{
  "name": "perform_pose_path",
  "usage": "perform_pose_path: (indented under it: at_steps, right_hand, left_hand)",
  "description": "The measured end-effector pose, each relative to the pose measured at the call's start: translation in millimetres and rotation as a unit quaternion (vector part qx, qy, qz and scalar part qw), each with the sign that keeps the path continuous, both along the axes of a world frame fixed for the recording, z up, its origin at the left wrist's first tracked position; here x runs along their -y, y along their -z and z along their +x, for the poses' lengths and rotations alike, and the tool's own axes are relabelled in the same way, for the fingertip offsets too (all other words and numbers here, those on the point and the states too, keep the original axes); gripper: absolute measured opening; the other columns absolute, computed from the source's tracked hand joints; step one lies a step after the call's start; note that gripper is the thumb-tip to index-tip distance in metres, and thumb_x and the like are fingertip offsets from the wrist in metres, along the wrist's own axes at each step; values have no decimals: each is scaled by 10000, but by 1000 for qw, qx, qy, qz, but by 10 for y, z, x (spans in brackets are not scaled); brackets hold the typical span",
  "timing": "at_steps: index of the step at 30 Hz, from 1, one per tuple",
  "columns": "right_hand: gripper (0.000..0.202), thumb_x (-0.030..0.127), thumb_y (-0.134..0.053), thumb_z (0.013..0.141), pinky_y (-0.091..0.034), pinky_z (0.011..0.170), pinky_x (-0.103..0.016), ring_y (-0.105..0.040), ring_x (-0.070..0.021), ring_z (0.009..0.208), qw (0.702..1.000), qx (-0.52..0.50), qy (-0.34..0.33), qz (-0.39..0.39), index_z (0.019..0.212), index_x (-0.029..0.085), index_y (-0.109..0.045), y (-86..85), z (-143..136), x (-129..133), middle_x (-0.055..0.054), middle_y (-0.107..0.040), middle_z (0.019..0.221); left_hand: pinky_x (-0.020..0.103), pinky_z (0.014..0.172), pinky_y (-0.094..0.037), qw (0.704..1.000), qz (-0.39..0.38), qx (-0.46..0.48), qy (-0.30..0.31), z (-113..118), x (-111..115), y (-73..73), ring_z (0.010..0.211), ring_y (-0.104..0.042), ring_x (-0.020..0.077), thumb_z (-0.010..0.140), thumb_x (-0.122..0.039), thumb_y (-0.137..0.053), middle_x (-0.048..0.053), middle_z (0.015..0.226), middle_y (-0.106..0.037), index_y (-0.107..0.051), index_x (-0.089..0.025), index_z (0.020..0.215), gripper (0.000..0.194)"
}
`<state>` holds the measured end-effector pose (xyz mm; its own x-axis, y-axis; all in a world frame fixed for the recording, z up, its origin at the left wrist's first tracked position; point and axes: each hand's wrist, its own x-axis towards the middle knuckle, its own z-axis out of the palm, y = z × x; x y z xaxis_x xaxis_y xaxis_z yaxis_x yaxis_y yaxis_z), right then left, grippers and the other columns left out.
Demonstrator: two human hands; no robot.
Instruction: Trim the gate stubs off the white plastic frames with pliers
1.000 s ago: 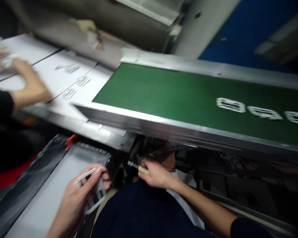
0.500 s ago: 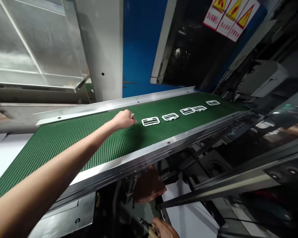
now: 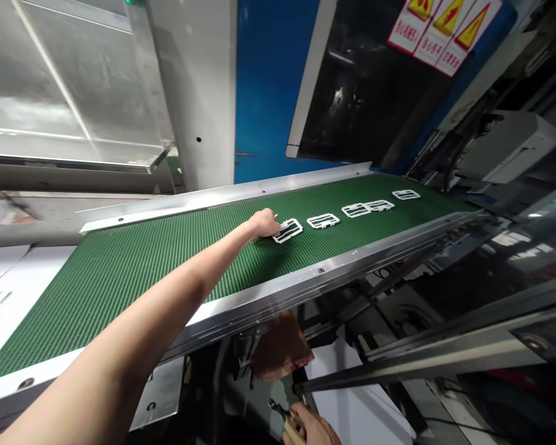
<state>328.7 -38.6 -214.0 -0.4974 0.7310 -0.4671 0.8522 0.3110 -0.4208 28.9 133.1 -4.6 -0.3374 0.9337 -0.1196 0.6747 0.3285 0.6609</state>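
My left hand (image 3: 265,223) reaches over the green conveyor belt (image 3: 167,259). Its fingers are closed on the left end of the nearest white plastic frame (image 3: 289,230), whose near end sits tilted. A small white bit shows by the fingertips; I cannot tell what it is. Farther along the belt lie more slotted white frames: one (image 3: 323,220) by itself, two touching each other (image 3: 356,211), and another (image 3: 406,194) at the far end. Low in the view, my right hand (image 3: 312,426) is wrapped round a hand tool like nippers (image 3: 293,423), with dark metal jaws and tan handles.
Metal side rails (image 3: 259,290) edge the belt. Behind it stands a blue machine (image 3: 269,93) with a dark window and warning signs (image 3: 445,31). A brown carton piece (image 3: 282,349) and a white sheet (image 3: 352,395) are below. White paper (image 3: 9,272) lies at the left.
My left hand has moved right along the belt and closed on the nearest white frame, which is now tilted. The view has shifted slightly. My right hand still holds the tool.
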Motion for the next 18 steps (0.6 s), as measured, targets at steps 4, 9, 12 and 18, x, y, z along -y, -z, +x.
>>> perform_pose_path:
  at_steps: [4, 9, 12, 18]
  right_hand:
    - [202, 282, -495, 762, -406, 668, -234, -600, -172, 763, 994, -85, -59, -44, 945, 220, -554, -231, -137, -85, -41, -650, 868]
    - [259, 432, -491, 838, -417, 670, -233, -552, -135, 705, 960, -228, -81, -142, 928, 189, -506, -430, -206, -122, -18, -596, 776]
    - [227, 407, -511, 847, -415, 633, -227, -516, -113, 645, 933, -274, -131, -195, 834, 182, -487, -579, -363, -109, 3, -552, 701]
    - [200, 362, -555, 834, -405, 589, -228, -503, -92, 605, 850, -306, -229, -363, 843, 177, -480, -655, -1102, 201, -22, -625, 781]
  left_hand:
    - [235, 553, -444, 993, 71, 91, 12, -90, 528, -217, 617, -572, 131, 734, -153, -631, 37, 668, -601, -578, -130, 781, 74]
    - [180, 512, -422, 965, 165, 203, -9, -163, 2029, -438, 573, -546, 93, 710, -213, -692, 1, 658, -584, -609, -142, 851, 179]
    - [151, 453, -364, 964, 111, 223, -90, -52, 3057, -238, 514, -516, 74, 710, -274, -706, -24, 608, -585, -640, -167, 875, 207]
    - [185, 426, -355, 895, -43, 366, -249, 475, 4430, 790, 516, -502, 119, 723, -336, -682, -6, 576, -585, -654, -213, 841, 173]
